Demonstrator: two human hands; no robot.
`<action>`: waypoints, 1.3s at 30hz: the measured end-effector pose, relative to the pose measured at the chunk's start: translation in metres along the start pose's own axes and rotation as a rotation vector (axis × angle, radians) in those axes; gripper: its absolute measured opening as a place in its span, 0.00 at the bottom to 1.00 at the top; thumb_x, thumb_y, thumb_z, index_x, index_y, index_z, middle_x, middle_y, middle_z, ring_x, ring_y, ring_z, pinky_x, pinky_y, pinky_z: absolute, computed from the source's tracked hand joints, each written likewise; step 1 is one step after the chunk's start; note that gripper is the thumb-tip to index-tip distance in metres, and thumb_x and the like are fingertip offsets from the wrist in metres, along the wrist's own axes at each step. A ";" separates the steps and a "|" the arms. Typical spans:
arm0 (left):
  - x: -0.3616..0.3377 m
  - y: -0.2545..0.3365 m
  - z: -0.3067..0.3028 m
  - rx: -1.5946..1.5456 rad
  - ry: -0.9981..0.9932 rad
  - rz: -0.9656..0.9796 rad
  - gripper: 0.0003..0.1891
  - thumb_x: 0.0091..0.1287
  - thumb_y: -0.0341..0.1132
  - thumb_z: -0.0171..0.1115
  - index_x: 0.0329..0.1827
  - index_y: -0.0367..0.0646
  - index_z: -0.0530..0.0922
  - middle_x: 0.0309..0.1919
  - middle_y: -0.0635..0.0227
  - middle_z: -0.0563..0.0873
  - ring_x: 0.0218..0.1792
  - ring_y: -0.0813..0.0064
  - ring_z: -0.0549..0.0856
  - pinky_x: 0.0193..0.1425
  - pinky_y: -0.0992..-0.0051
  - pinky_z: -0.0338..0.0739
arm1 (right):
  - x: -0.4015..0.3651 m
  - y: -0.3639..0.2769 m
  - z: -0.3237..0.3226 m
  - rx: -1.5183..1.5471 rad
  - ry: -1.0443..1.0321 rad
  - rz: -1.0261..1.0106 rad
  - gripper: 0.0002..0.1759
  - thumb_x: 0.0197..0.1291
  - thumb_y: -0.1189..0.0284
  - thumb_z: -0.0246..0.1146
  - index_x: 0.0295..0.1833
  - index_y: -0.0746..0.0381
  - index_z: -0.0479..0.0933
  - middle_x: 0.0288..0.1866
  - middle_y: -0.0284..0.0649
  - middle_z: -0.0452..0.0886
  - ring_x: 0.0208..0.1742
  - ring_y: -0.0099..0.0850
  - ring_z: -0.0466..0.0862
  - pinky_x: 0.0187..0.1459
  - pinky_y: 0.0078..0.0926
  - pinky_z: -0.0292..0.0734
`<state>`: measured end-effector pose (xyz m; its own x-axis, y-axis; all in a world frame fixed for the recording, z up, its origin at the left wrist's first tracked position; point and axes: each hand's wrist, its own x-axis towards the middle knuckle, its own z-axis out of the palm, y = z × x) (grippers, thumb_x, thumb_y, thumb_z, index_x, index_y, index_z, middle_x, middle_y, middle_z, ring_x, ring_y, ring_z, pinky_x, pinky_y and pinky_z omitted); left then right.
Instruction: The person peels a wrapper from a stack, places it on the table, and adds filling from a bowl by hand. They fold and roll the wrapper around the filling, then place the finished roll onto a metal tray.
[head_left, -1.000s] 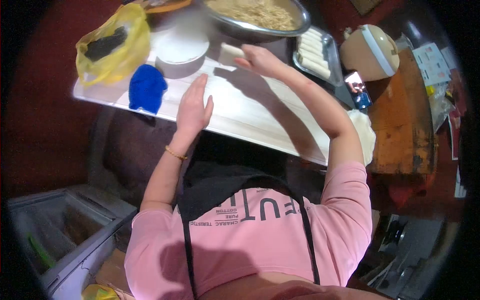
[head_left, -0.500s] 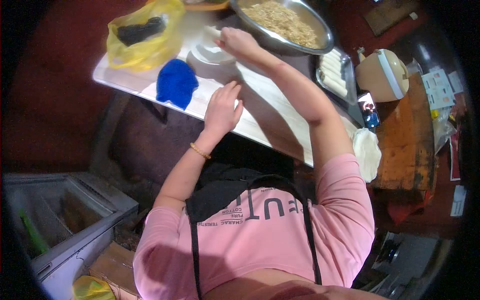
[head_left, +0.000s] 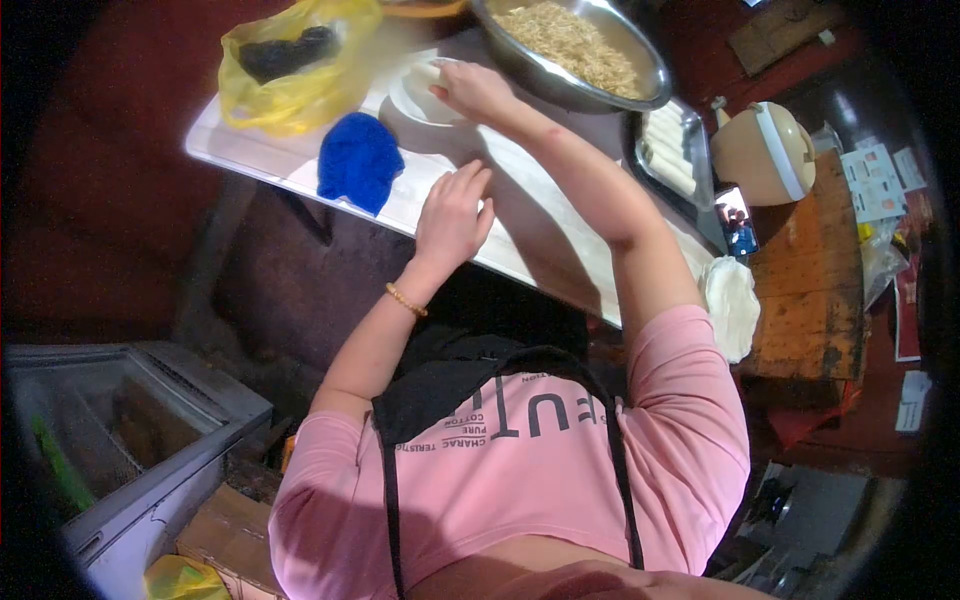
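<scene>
While left hand [head_left: 452, 215] lies open on board [head_left: 545, 255], half-curled right hand [head_left: 472, 90] touches white dish [head_left: 412, 100].

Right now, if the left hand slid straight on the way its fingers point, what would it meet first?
The left hand would likely meet the right forearm, behind the right hand at the white dish; height above the board is unclear.

A blue cloth [head_left: 358, 160], a yellow bag [head_left: 290, 85], a white bowl [head_left: 425, 95], pale rolls [head_left: 668, 150] in a grey tray [head_left: 700, 205], and a pink shirt [head_left: 530, 470].
</scene>
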<state>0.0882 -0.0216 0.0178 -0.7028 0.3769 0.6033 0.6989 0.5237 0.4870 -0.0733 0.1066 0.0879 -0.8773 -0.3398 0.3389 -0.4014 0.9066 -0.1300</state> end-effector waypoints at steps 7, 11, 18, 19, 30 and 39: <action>0.001 0.002 0.000 0.006 -0.013 -0.011 0.21 0.65 0.35 0.61 0.60 0.36 0.76 0.61 0.53 0.79 0.62 0.54 0.77 0.72 0.57 0.67 | -0.004 0.008 -0.017 -0.087 0.045 -0.032 0.20 0.67 0.55 0.59 0.42 0.64 0.76 0.39 0.50 0.83 0.42 0.51 0.84 0.43 0.47 0.79; 0.002 0.002 -0.001 -0.016 -0.017 -0.014 0.21 0.64 0.32 0.61 0.61 0.39 0.77 0.62 0.53 0.78 0.61 0.52 0.78 0.69 0.58 0.71 | -0.037 0.017 -0.049 -0.053 0.167 -0.097 0.20 0.67 0.55 0.60 0.39 0.64 0.74 0.38 0.48 0.81 0.42 0.50 0.83 0.42 0.47 0.78; 0.011 0.009 -0.008 -0.522 -0.006 -0.201 0.14 0.69 0.25 0.57 0.57 0.39 0.80 0.61 0.57 0.81 0.59 0.64 0.83 0.54 0.72 0.85 | -0.169 0.113 -0.090 -0.389 0.142 -0.202 0.17 0.63 0.59 0.65 0.37 0.63 0.72 0.36 0.46 0.79 0.41 0.43 0.82 0.42 0.40 0.79; 0.016 0.017 -0.006 -0.532 -0.017 -0.194 0.14 0.69 0.25 0.57 0.57 0.39 0.80 0.61 0.57 0.81 0.59 0.64 0.83 0.54 0.72 0.85 | -0.187 0.122 -0.088 -0.461 0.146 -0.285 0.16 0.61 0.61 0.66 0.36 0.63 0.72 0.35 0.45 0.79 0.40 0.41 0.82 0.42 0.38 0.79; 0.027 0.072 0.065 -0.016 -0.226 0.451 0.17 0.68 0.32 0.60 0.59 0.45 0.79 0.60 0.61 0.83 0.64 0.62 0.79 0.73 0.56 0.66 | -0.286 0.044 -0.079 -0.149 0.286 -0.333 0.12 0.49 0.68 0.67 0.29 0.62 0.71 0.27 0.41 0.74 0.29 0.39 0.77 0.34 0.36 0.76; 0.017 0.083 0.047 -0.128 -0.385 0.386 0.16 0.65 0.29 0.61 0.56 0.44 0.80 0.50 0.62 0.87 0.52 0.61 0.84 0.69 0.55 0.70 | -0.325 0.013 -0.086 -0.169 0.001 -0.091 0.21 0.64 0.58 0.62 0.48 0.65 0.72 0.43 0.44 0.76 0.45 0.39 0.77 0.47 0.36 0.71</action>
<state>0.1281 0.0640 0.0393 -0.3738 0.7874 0.4902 0.9087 0.2050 0.3636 0.2292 0.2507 0.0564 -0.8392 -0.4220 0.3429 -0.4289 0.9014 0.0595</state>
